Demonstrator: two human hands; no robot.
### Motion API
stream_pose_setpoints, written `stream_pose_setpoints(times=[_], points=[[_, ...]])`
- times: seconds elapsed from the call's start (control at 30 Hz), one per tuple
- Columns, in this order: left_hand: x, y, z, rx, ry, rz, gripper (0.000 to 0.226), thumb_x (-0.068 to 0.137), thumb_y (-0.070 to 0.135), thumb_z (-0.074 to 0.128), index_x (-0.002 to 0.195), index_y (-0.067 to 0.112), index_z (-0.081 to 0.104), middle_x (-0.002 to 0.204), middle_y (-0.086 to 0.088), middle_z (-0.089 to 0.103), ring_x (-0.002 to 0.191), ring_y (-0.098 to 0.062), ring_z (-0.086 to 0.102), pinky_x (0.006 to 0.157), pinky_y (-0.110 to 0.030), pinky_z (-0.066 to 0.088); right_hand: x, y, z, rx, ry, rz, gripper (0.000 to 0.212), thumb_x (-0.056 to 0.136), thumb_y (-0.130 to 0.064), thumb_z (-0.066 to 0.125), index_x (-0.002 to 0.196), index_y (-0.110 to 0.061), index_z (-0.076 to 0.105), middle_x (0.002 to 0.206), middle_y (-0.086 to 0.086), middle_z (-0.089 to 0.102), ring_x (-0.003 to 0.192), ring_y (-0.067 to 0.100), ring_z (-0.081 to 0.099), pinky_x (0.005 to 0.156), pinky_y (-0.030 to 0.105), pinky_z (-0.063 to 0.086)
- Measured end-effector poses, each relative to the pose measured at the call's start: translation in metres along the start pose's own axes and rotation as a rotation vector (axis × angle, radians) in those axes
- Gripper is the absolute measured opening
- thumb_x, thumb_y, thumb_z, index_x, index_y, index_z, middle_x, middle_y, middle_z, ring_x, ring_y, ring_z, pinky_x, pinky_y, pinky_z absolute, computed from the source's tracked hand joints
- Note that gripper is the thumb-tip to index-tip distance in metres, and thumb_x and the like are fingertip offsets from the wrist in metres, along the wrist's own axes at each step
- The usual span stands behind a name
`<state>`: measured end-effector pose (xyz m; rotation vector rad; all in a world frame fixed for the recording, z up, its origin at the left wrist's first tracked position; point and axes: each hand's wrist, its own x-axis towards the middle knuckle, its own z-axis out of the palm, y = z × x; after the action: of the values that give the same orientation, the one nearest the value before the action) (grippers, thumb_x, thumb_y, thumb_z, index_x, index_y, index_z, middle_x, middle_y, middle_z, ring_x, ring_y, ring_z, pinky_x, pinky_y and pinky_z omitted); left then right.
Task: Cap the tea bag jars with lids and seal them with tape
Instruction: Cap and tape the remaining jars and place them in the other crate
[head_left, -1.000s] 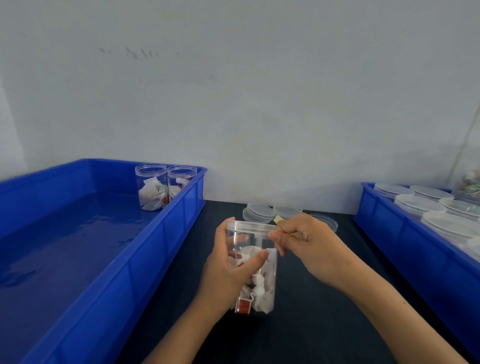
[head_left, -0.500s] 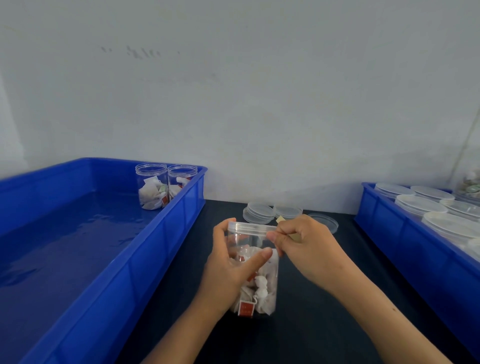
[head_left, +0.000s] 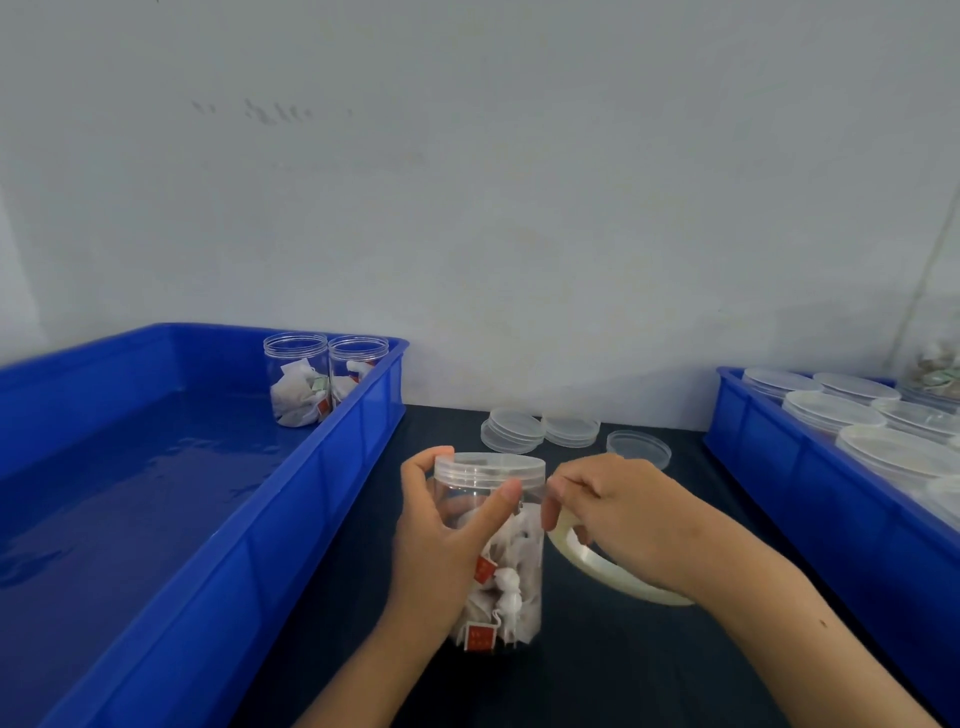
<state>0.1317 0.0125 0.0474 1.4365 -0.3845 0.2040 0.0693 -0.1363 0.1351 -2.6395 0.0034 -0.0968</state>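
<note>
Against a pale wall, left hand (head_left: 441, 535) grips the lidded jar (head_left: 493, 551), right hand (head_left: 618, 514) pinches tape (head_left: 597, 566) beside its lid (head_left: 489, 470); two far-left jars (head_left: 324, 379) remain uncapped.

A single wide-angle head view looks forward and down from close above the dark bench (head_left: 613, 675). It faces a pale wall (head_left: 467, 208), with blue bins at both edges of the frame.

Three clear jars holding tea bags show: one capped jar (head_left: 491, 551) at 6 o'clock and two open jars (head_left: 297, 382) (head_left: 357, 370) at 10 o'clock. Two blue trays (head_left: 218, 551) (head_left: 810, 483) flank them, at 9 and 3 o'clock. At 12 o'clock lie two stacks of lids (head_left: 511, 430) (head_left: 570, 430) and one single lid (head_left: 638, 449); one tape roll (head_left: 597, 564) sits at 5 o'clock.
</note>
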Motion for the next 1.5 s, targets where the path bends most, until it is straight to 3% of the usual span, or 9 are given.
stream_pose_setpoints(times=[0.17, 0.27, 0.63, 0.9, 1.0, 1.2, 1.27, 1.37, 1.5], points=[[0.003, 0.0, -0.003, -0.056, 0.006, -0.014, 0.075, 0.053, 0.054, 0.075, 0.117, 0.026, 0.049, 0.103, 0.007, 0.069, 0.091, -0.002, 0.068, 0.071, -0.012, 0.051, -0.001, 0.007, 0.003, -0.107, -0.04, 0.004, 0.023, 0.103, -0.043, 0.027, 0.106, -0.036, 0.048, 0.082, -0.013, 0.055, 0.078, 0.014, 0.054, 0.078, 0.037, 0.049], [0.005, 0.002, -0.006, -0.077, -0.024, -0.042, 0.074, 0.054, 0.052, 0.082, 0.116, 0.027, 0.051, 0.101, 0.009, 0.071, 0.091, -0.005, 0.069, 0.069, -0.013, 0.052, 0.002, 0.011, -0.001, -0.06, -0.106, 0.028, 0.027, 0.103, -0.048, 0.027, 0.124, -0.042, 0.042, 0.112, -0.013, 0.06, 0.102, 0.016, 0.056, 0.089, 0.035, 0.044], [0.009, 0.004, -0.016, -0.088, -0.175, -0.023, 0.074, 0.059, 0.029, 0.088, 0.121, 0.017, 0.048, 0.103, 0.015, 0.071, 0.095, -0.004, 0.069, 0.071, -0.013, 0.053, 0.009, 0.021, -0.005, 0.024, -0.178, 0.039, 0.041, 0.102, -0.045, 0.037, 0.141, -0.05, 0.031, 0.146, -0.008, 0.046, 0.125, 0.019, 0.049, 0.106, 0.038, 0.039], [0.01, 0.002, -0.019, -0.174, -0.225, -0.112, 0.084, 0.049, 0.046, 0.079, 0.118, 0.019, 0.039, 0.101, 0.008, 0.073, 0.095, -0.015, 0.071, 0.07, -0.022, 0.056, 0.015, 0.026, 0.003, 0.075, -0.101, -0.061, 0.046, 0.1, -0.046, 0.042, 0.142, -0.058, 0.028, 0.146, -0.013, 0.046, 0.128, 0.018, 0.048, 0.108, 0.037, 0.039], [0.009, 0.0, -0.02, -0.208, -0.225, -0.142, 0.074, 0.059, 0.049, 0.076, 0.115, 0.019, 0.04, 0.102, -0.003, 0.07, 0.093, -0.02, 0.071, 0.069, -0.027, 0.057, 0.017, 0.025, 0.005, 0.128, -0.094, -0.1, 0.043, 0.1, -0.042, 0.045, 0.14, -0.055, 0.036, 0.147, -0.016, 0.044, 0.134, 0.012, 0.043, 0.111, 0.033, 0.035], [0.008, 0.004, -0.015, -0.022, -0.127, -0.051, 0.049, 0.08, 0.06, 0.058, 0.1, 0.015, 0.051, 0.09, 0.001, 0.067, 0.082, -0.014, 0.068, 0.068, -0.025, 0.053, 0.02, 0.023, 0.008, 0.12, -0.036, -0.098, 0.041, 0.1, -0.04, 0.046, 0.14, -0.05, 0.041, 0.143, -0.017, 0.049, 0.132, 0.01, 0.045, 0.112, 0.034, 0.034], [0.005, 0.003, -0.013, 0.254, 0.029, 0.089, 0.044, 0.084, 0.059, 0.046, 0.097, 0.02, 0.061, 0.091, 0.003, 0.066, 0.08, -0.011, 0.065, 0.066, -0.021, 0.05, 0.019, 0.021, 0.01, 0.106, -0.011, -0.107, 0.041, 0.102, -0.035, 0.041, 0.142, -0.046, 0.04, 0.133, -0.02, 0.055, 0.124, 0.003, 0.05, 0.106, 0.024, 0.037], [-0.002, 0.01, -0.006, 0.704, 0.305, 0.395, 0.047, 0.093, 0.045, 0.038, 0.112, 0.014, 0.067, 0.108, 0.003, 0.068, 0.09, -0.006, 0.061, 0.07, -0.009, 0.036, 0.02, 0.017, 0.016, 0.123, -0.019, -0.085, 0.043, 0.105, -0.028, 0.034, 0.145, -0.041, 0.037, 0.081, -0.029, 0.045, 0.064, -0.011, 0.051, 0.068, 0.008, 0.035], [-0.009, 0.017, 0.006, 0.734, 0.173, 0.205, 0.082, 0.083, 0.068, 0.025, 0.146, 0.017, 0.039, 0.134, 0.003, 0.056, 0.108, -0.003, 0.051, 0.084, -0.023, 0.042, 0.019, 0.013, 0.021, 0.167, -0.021, -0.07, 0.045, 0.105, -0.023, 0.033, 0.147, -0.038, 0.035, 0.084, -0.014, 0.056, 0.055, -0.011, 0.054, 0.064, 0.012, 0.035]])
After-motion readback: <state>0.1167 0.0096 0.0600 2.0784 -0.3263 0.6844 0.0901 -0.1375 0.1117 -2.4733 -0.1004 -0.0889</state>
